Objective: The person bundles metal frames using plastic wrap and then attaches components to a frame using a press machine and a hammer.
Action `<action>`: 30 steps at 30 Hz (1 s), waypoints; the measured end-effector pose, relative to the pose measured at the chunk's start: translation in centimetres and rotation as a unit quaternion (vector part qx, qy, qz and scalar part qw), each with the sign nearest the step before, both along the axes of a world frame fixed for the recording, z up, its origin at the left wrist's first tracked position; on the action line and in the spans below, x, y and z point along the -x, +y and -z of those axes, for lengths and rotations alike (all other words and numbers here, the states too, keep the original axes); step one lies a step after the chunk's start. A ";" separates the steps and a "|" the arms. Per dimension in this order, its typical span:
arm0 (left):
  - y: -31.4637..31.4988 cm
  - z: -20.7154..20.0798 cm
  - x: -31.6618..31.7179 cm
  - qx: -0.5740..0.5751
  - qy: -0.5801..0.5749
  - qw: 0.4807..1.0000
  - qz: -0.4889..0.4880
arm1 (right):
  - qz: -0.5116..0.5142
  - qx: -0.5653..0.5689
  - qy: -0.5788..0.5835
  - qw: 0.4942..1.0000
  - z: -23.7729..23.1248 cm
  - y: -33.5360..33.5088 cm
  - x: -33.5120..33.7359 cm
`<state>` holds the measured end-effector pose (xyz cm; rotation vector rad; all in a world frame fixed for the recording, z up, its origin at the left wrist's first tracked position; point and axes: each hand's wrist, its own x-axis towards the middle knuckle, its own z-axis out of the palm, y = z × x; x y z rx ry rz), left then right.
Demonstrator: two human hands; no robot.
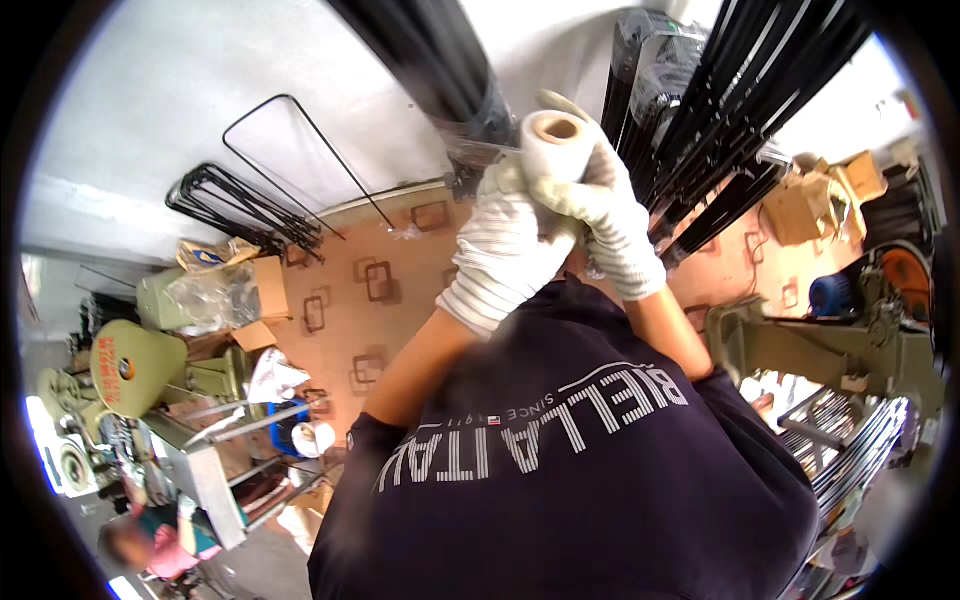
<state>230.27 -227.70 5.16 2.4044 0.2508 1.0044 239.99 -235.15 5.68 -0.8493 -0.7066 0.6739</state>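
A whitish roll of plastic wrapping film [542, 165] with a hollow cardboard core points up between my two gloved hands. My right hand [600, 195], in a white knit glove, wraps round its right side, thumb across the front. Against the roll's lower left side, my left hand [505, 225] is closed, in a matching striped-looking glove; some of its fingers are hidden. Just beyond the left hand stands a bundle of black metal tubes [435, 70], with clear film [487, 125] round its lower part.
More black tube bundles [740, 100] lean at the right, some film-wrapped. Bent black frames [240, 210] rest by the white wall at left. Green machines [135, 368] stand at both sides, cardboard boxes [810, 205] at right. A person [165, 545] is at lower left.
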 end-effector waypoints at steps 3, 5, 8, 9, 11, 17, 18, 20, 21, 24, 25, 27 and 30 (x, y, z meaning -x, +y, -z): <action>0.9 0.5 0.8 0.013 0.114 0.993 0.000 | -0.150 0.121 0.036 0.981 -0.7 -0.1 -1.3; 1.2 0.5 2.0 0.182 0.032 0.983 -0.023 | -0.106 0.096 0.061 0.988 -0.6 -0.6 -1.8; 4.7 -0.9 1.6 0.070 -0.181 0.966 -0.171 | -0.109 0.124 0.076 0.983 -0.8 -1.2 -2.9; 6.3 -0.3 0.4 0.166 -0.175 0.962 -0.130 | -0.130 0.115 0.099 0.980 -0.7 -1.2 -2.9; 8.8 1.6 -1.0 0.297 -0.176 0.937 -0.053 | -0.147 0.116 0.106 0.977 -0.8 -0.9 -2.7; 10.3 1.3 -2.7 0.736 -0.237 0.606 0.187 | -0.193 0.031 -0.035 0.980 -0.3 0.7 -5.8; 10.3 1.6 -2.9 0.662 -0.220 0.697 0.166 | -0.206 0.013 -0.056 0.977 0.0 1.5 -6.1; 10.6 2.5 -2.8 0.488 -0.194 0.848 0.075 | -0.227 -0.013 -0.104 0.968 0.9 2.6 -6.3; 11.7 4.1 -2.7 0.377 -0.196 0.904 0.045 | -0.236 -0.027 -0.119 0.964 1.1 3.0 -6.4; 11.4 4.4 -2.8 0.382 -0.243 0.890 0.055 | -0.208 0.001 -0.167 0.964 0.3 3.1 -6.7; 12.0 6.0 -2.4 0.218 -0.217 0.949 -0.066 | -0.192 0.007 -0.211 0.959 0.2 3.1 -6.8; 12.7 6.8 -2.0 0.032 -0.209 0.967 -0.145 | -0.258 0.020 -0.105 0.960 0.5 3.7 -7.6; 11.7 5.4 -2.1 -0.035 -0.262 0.957 -0.120 | -0.285 -0.021 -0.035 0.958 2.8 5.6 -9.5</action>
